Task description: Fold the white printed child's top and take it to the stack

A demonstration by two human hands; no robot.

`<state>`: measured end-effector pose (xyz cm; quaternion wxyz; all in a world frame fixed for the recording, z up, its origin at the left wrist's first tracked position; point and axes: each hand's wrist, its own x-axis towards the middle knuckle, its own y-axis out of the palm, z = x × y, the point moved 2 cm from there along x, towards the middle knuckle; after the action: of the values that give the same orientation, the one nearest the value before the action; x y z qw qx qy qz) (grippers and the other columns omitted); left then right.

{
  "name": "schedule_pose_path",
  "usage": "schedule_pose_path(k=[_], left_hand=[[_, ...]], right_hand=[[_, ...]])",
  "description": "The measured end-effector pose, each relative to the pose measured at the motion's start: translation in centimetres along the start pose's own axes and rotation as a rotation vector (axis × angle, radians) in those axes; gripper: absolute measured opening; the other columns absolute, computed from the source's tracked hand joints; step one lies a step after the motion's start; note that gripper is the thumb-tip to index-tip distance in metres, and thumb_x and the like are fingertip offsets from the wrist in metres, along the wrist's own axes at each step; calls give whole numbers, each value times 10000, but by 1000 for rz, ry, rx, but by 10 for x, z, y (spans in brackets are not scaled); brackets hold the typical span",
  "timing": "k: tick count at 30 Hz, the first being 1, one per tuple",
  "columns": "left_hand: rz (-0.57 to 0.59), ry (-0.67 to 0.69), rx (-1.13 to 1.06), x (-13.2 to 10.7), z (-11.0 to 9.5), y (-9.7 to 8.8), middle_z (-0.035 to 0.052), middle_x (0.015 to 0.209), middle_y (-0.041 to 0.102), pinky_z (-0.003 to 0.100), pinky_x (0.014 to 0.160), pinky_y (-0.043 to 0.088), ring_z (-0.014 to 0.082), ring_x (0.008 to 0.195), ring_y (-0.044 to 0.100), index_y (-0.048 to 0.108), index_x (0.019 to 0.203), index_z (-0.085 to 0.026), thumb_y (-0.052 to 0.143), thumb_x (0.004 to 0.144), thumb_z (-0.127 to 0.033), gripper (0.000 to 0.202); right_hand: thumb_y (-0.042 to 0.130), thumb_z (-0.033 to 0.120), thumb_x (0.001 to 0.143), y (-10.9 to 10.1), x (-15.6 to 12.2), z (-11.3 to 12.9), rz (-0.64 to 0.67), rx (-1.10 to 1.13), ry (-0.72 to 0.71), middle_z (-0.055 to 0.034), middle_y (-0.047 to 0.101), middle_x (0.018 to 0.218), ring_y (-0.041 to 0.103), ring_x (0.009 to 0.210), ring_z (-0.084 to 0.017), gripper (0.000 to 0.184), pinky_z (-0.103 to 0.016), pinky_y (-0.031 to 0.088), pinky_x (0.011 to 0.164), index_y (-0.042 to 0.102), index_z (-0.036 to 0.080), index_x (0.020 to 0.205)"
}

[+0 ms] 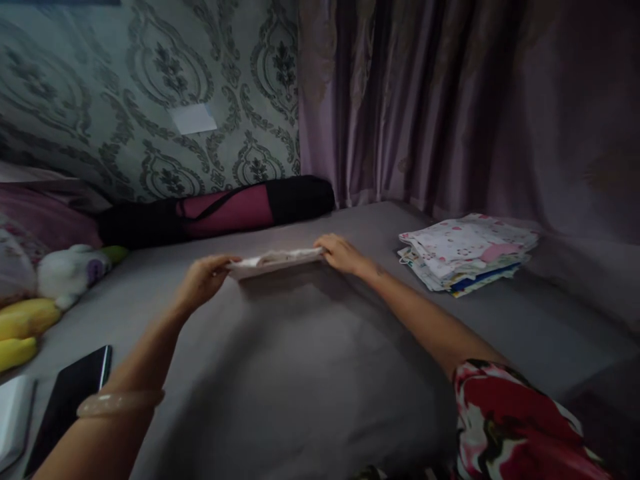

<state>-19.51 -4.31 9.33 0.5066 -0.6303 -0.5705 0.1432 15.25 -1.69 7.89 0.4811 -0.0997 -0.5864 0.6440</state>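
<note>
Between my two hands a folded white cloth (275, 259) is held stretched, seen nearly edge-on just above the grey bed sheet. My left hand (206, 280) pinches its left end, and my right hand (341, 253) pinches its right end. A dark shadow falls on the sheet beneath it. What is printed on the cloth is too faint to tell. To the right of my right hand lies a stack of folded cloths (463, 250), the top one white with small pink prints and a blue one showing lower down.
A long black and magenta bag (225, 212) lies along the patterned wall. Purple curtains (380, 100) hang behind the bed (300, 373). At the left are a white plush toy (70, 272), a yellow plush (29, 320), a dark phone or tablet (70, 397) and a white box-like object (14, 417).
</note>
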Motion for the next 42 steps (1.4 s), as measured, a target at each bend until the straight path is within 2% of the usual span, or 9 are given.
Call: schedule_pose_path(k=[5,11,15,18,21,24,26,32,42], left_hand=[[255,-47,87,-58,-9,37,61,1113,726,394,1012,441,246,1080,641,711,1056,-245,429,776,-239,397],[345,-14,127,-84,-9,42,60,1291,653,452,1146,289,242,1236,559,684,1137,-242,456,772,-197,433],[338,-116,150,-74,-9,42,69,1140,716,391,1036,421,238,1085,637,702,1031,-217,444,845,-223,318],[186,-176,219,-52,-23,59,95,1117,709,380,967,468,246,1029,647,652,1162,-187,423,847,-169,389],[99,-99,243,-29,-45,90,143,1235,651,392,1021,439,245,1159,596,556,1297,-136,376,870,-119,464],[138,-119,318,-15,-55,117,180,1377,559,455,1097,362,276,1320,479,481,1361,-115,370,908,-149,468],[185,-182,373,-14,-52,125,177,1456,489,480,1131,307,284,1379,414,447,1391,-124,335,953,-211,461],[233,-251,458,-23,-27,115,166,1527,400,475,1170,218,296,1430,328,416,1438,-139,249,1002,-447,560],[288,-329,372,-28,-13,104,155,1580,307,495,1179,188,284,1475,234,346,1486,-143,219,992,-512,629]], right_hand=[[408,45,904,24,-64,15,269,-40,-35,-71,659,1130,544,1078,-190,341,-311,360,942,644,205,1091],[404,-44,802,12,-74,24,360,-56,-3,-73,631,1237,534,1149,-191,492,-320,353,964,645,207,1149],[437,12,836,14,-54,30,388,-107,88,-75,692,1096,587,1068,-206,351,-318,365,954,701,184,990],[415,50,871,32,-29,47,338,-107,78,-98,665,1199,565,1147,-209,372,-322,366,996,673,165,1114],[353,104,919,64,-5,71,315,-102,24,-143,526,1421,434,1338,-226,459,-364,286,1115,543,107,1337],[335,195,947,94,9,86,350,-79,51,-174,381,1535,296,1442,-258,541,-423,204,1177,384,47,1465],[306,225,959,105,13,87,385,-64,100,-167,329,1565,251,1465,-265,566,-448,171,1192,338,40,1492],[255,359,999,105,13,65,430,-58,116,-134,290,1587,232,1474,-260,587,-458,125,1204,328,82,1511],[251,375,999,92,1,21,359,-172,278,-189,305,1570,241,1467,-279,614,-418,155,1197,342,15,1488]])
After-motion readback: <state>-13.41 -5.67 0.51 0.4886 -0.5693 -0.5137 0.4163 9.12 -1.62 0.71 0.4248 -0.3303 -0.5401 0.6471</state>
